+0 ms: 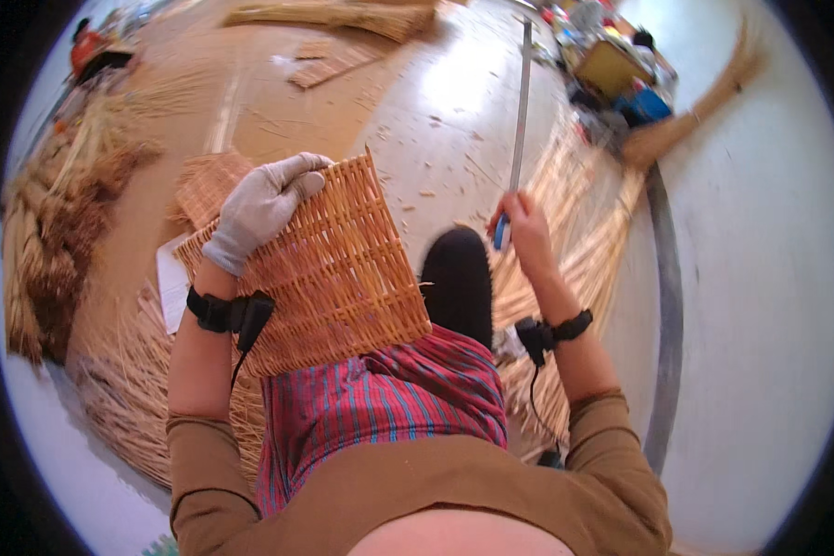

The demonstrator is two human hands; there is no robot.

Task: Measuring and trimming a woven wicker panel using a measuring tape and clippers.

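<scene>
My left hand (267, 208), in a pale work glove, is closed on the upper edge of a flat woven wicker panel (334, 269). The panel is tan, roughly rectangular and tilted over my lap, with short stake ends along its edges. My bare right hand (525, 232) is raised to the right of the panel, apart from it, its fingers closed round a small blue-handled tool (501, 232). The tool's working end is hidden or too blurred to tell. A long narrow grey strip (521, 111) runs up from that hand; whether it is held or lies beyond cannot be made out.
Loose pale stalks (565, 185) spread on the floor at right, and a tied bundle (663, 139) leans beyond them. Brown bundles (56, 250) lie at left. Another woven piece (215, 185) sits behind my left hand. Mixed items (616, 74) are heaped at the far right.
</scene>
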